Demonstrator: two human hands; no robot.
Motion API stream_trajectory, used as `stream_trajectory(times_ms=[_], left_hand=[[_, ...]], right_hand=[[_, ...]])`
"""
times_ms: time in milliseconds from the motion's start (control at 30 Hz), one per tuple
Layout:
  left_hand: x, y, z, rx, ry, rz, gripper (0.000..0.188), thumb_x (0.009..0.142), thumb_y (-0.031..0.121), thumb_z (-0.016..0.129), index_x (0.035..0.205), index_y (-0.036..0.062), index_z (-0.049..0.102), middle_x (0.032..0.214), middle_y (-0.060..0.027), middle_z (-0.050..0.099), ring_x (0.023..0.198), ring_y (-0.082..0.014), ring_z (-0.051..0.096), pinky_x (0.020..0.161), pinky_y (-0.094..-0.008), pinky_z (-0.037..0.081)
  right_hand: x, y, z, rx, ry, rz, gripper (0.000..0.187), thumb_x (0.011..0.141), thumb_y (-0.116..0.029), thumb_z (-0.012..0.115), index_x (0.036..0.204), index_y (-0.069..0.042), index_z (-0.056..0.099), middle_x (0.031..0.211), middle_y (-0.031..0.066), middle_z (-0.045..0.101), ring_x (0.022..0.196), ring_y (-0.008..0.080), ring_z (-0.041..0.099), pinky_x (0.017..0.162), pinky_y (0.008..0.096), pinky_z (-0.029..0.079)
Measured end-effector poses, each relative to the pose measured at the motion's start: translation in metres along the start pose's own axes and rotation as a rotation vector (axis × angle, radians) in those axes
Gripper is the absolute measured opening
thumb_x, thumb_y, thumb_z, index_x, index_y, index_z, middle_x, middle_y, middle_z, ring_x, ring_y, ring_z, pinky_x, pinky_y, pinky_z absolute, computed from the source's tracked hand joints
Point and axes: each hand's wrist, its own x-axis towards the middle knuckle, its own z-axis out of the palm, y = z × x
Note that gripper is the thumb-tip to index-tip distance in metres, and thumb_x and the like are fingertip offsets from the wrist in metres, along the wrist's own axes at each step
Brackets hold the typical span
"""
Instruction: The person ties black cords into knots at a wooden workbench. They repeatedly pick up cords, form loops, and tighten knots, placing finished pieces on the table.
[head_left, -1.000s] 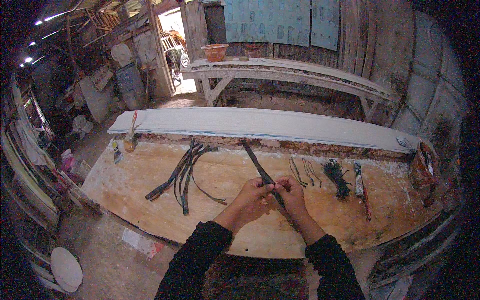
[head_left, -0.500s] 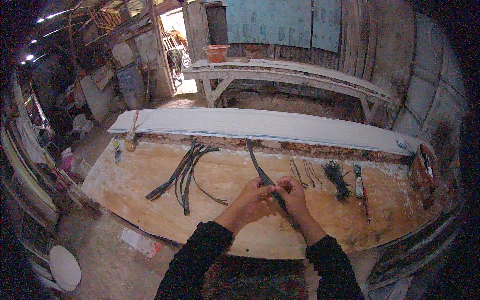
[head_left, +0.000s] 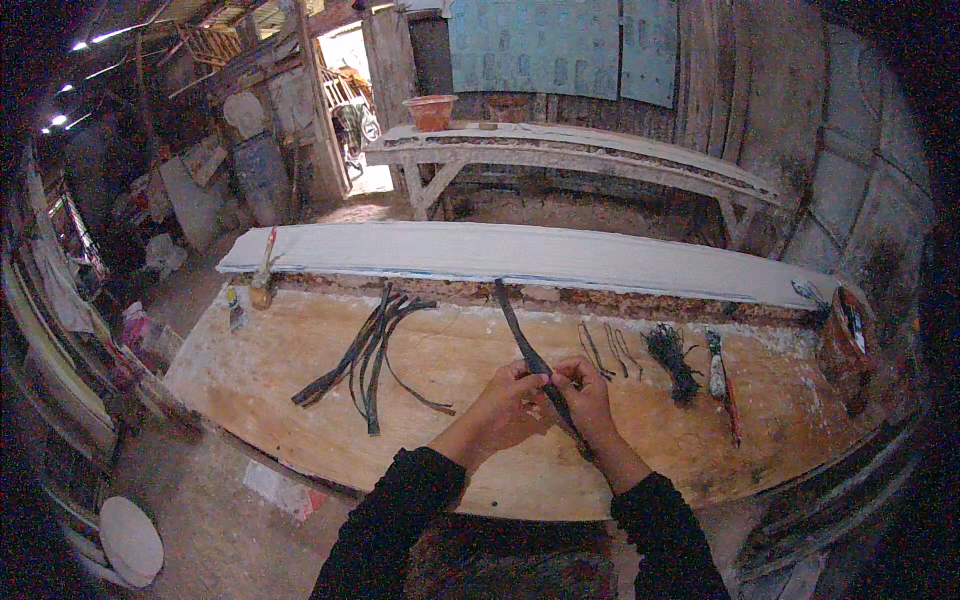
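Between my two hands runs a long dark flat strip (head_left: 519, 333), its far end lying toward the white board and its near end passing under my right hand. My left hand (head_left: 507, 405) pinches it from the left with thumb and fingers. Close beside, my right hand (head_left: 586, 402) grips the same strip, the fingertips nearly touching those of the left. A loose pile of similar dark strips (head_left: 368, 360) lies on the wooden tabletop (head_left: 330, 450) to the left. Right of my hands lie a few thin dark cords (head_left: 596, 350) and a bundle of black string (head_left: 672, 362).
A long white board (head_left: 500, 250) spans the table's far edge. A red-handled tool (head_left: 732, 410) lies at right, near a clay pot (head_left: 847, 345). A brush (head_left: 266, 265) stands in a small container at far left. Behind is a bench (head_left: 590, 150) with a clay bowl (head_left: 431, 113).
Both hands stay around the same spot on the strip, with only slight finger movement. The view has tilted very slightly.
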Motion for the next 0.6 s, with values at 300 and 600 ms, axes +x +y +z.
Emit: stream_trajectory(times_ms=[300,600], left_hand=[[0.001,0.0,0.007,0.107,0.105,0.078,0.015,0.084,0.003,0.06,0.098,0.0081,0.056,0.086,-0.0007,0.055,0.069,-0.0114,0.049,0.057,-0.0279,0.042],[-0.008,0.005,0.021,0.01,0.05,0.017,0.013,0.086,0.004,0.061,0.098,0.0063,0.057,0.089,-0.0032,0.061,0.076,-0.0148,0.059,0.061,-0.0319,0.05]], right_hand=[[-0.004,-0.003,0.003,-0.023,0.006,-0.05,0.007,0.089,-0.004,0.061,0.095,-0.004,0.058,0.088,0.0021,0.061,0.079,0.0098,0.057,0.072,0.0256,0.047],[-0.005,-0.005,0.003,-0.025,0.081,-0.025,0.009,0.09,-0.008,0.062,0.096,-0.003,0.058,0.089,0.0029,0.061,0.082,0.0117,0.059,0.076,0.027,0.049]])
